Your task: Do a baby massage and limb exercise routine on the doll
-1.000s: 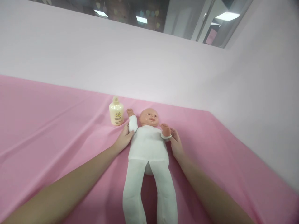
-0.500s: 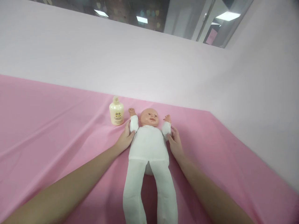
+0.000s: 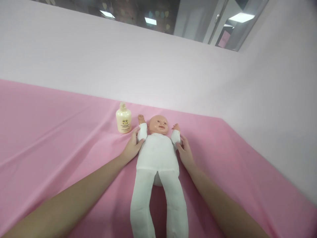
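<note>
I have the baby doll (image 3: 158, 152) face-up on the pink cloth (image 3: 74, 132), its head toward the wall (image 3: 123, 66) and its legs stretching toward my camera, running out of view at the bottom. Its head is smooth, round and glossy, like hard plastic or vinyl; the torso, sleeves and legs are matte white, soft-looking and rounded like stuffing. The cloth is thin and lies in long shallow creases. Left of the doll's head, a squat, shiny cream bottle (image 3: 123, 121) with rounded shoulders stands upright, dark print on its front.

My left hand (image 3: 133, 144) curls around the near white upper arm, thumb in front and fingers along the outer side. My right hand (image 3: 184, 150) pinches the other arm between thumb and fingers, partly open around the sleeve. Both doll arms point up beside the head; I can't tell how firmly I'm squeezing.
</note>
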`<action>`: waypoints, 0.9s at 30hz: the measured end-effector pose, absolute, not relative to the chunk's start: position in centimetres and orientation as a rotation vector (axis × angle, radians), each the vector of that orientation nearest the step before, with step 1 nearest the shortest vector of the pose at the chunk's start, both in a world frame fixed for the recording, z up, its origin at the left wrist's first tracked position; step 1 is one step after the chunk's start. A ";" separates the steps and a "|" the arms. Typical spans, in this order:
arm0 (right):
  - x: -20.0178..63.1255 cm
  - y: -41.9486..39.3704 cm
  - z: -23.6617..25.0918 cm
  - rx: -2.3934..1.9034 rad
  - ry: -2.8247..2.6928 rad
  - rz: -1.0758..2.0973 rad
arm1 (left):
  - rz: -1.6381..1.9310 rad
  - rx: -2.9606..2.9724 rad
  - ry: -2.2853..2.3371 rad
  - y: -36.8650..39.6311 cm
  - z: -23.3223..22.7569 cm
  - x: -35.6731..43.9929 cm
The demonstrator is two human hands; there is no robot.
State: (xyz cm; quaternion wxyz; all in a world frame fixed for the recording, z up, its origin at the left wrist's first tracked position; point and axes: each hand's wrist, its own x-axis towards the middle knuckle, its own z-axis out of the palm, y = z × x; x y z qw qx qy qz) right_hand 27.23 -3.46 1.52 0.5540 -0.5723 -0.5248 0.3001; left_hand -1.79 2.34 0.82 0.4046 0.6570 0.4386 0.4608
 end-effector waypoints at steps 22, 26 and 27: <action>27.2 -3.4 1.3 -1.384 -1.227 0.695 | 1.268 1.559 1.097 2.7 0.4 -1.8; 27.3 -3.3 1.2 -1.349 -1.235 0.708 | 1.266 1.550 1.121 2.6 0.7 -1.7; 27.3 -3.2 1.2 -1.345 -1.238 0.706 | 1.262 1.550 1.131 2.5 0.8 -1.7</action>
